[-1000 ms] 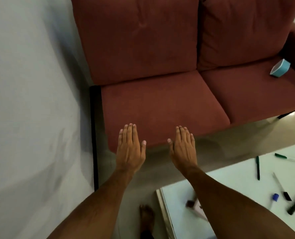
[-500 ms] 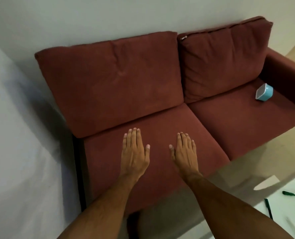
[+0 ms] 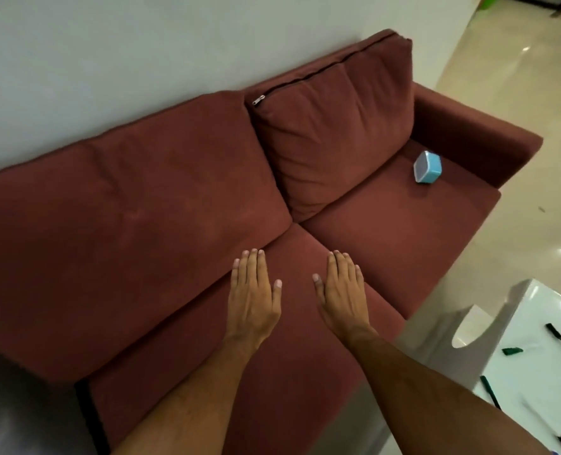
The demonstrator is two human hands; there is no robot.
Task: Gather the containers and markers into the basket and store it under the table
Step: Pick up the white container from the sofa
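- Nothing looks gathered yet: no basket is in view.
- The left hand and right hand hover flat over the sofa, fingers straight, holding nothing.
- A blue container lies on the far seat by the armrest.
- Dark markers lie loose on the white table, lower right.
- By my judgement, everything is left to do.

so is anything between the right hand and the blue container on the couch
Nothing visible. The right hand is flat and holds nothing, and only bare seat cushion lies between it and the blue container by the armrest.
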